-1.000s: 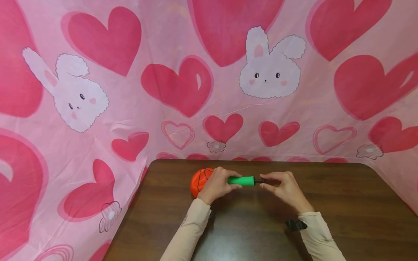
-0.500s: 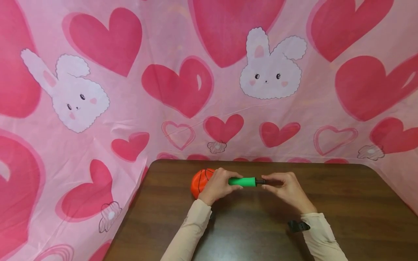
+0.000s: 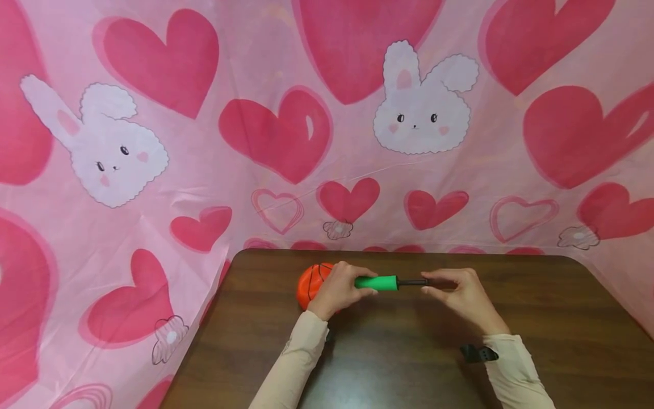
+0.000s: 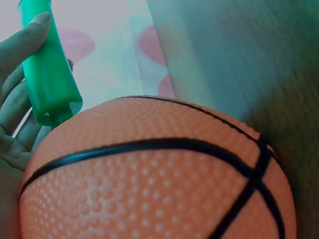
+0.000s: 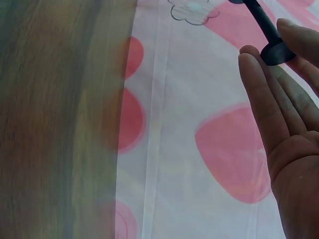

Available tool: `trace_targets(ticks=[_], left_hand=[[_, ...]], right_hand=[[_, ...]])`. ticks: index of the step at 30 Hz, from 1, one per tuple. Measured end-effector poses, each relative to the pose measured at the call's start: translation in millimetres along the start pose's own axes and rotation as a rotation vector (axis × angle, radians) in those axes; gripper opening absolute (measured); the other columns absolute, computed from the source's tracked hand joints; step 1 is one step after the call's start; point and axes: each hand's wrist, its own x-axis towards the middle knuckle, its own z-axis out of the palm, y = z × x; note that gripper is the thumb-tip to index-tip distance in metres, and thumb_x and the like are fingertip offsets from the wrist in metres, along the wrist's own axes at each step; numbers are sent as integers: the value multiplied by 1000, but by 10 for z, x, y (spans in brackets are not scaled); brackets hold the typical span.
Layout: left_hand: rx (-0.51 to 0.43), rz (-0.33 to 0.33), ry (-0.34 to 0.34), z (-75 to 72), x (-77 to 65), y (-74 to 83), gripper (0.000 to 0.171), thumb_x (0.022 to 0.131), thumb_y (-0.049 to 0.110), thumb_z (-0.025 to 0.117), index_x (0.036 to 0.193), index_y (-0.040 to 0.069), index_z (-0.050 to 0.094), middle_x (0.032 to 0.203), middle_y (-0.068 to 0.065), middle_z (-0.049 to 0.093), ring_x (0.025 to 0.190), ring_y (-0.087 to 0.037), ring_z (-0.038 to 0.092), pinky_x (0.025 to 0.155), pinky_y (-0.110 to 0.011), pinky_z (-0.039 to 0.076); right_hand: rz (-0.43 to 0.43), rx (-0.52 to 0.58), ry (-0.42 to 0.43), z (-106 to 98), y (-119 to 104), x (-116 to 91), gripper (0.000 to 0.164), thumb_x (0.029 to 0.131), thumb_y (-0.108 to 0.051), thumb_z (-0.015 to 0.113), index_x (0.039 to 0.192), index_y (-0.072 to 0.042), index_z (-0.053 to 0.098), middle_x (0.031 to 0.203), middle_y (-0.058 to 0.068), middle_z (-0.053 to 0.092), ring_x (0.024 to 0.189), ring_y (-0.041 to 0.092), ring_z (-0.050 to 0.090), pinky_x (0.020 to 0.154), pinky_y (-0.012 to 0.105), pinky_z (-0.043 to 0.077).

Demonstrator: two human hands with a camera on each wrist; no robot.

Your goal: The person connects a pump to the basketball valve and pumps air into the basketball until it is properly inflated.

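Note:
A green hand pump (image 3: pixel 379 283) lies level between my two hands, its black rod (image 3: pixel 411 282) drawn partway out to the right. My left hand (image 3: pixel 339 289) grips the green barrel, thumb on the near side and fingers behind. With thumb and fingertips my right hand (image 3: pixel 462 292) pinches the round black handle (image 5: pixel 276 53) at the rod's end. An orange toy basketball (image 4: pixel 164 174) with black lines sits at the left, partly hidden behind my left hand in the head view. In the left wrist view the barrel's end comes right at the ball's surface.
A dark wood table (image 3: pixel 398 352) with rounded corners lies under the hands. Behind it and along its left side hangs a pink cloth (image 3: pixel 357 165) printed with hearts and rabbits. A black strap (image 3: pixel 478 353) circles the right wrist.
My right hand has moved to the right with the handle, so more of the black rod shows. My left hand, the barrel and the ball stay nearly in place.

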Motion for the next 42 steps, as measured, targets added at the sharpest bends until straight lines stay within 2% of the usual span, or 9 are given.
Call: trace_targets(ticks=[8, 16, 23, 42], left_hand=[[10, -14, 10, 10, -17, -17, 33, 82, 25, 91, 113, 20, 83, 100, 5, 82, 80, -7, 61, 76, -20, 48], [-18, -5, 18, 5, -19, -47, 32, 82, 23, 91, 112, 17, 82, 100, 2, 82, 79, -6, 64, 74, -18, 52], [-30, -4, 21, -1, -14, -59, 33, 82, 21, 91, 113, 15, 82, 100, 1, 82, 78, -5, 65, 75, -19, 54], [-37, 4, 24, -6, -6, -69, 33, 82, 23, 91, 113, 16, 82, 101, 2, 82, 78, -4, 65, 76, -17, 55]], right_hand=[[36, -8, 19, -136, 76, -79, 32, 74, 3, 90, 104, -6, 83, 99, 17, 81, 86, -9, 71, 76, 7, 54], [42, -42, 38, -277, 107, -115, 33, 74, 4, 89, 104, -7, 83, 99, 15, 82, 88, -13, 69, 77, 6, 53], [67, -17, 49, -370, 98, -126, 31, 76, 6, 88, 105, -1, 82, 98, 18, 81, 85, -13, 70, 74, 8, 54], [88, -30, 47, -374, 97, -128, 30, 77, 4, 88, 106, -2, 82, 99, 18, 81, 82, -10, 70, 74, 9, 55]])
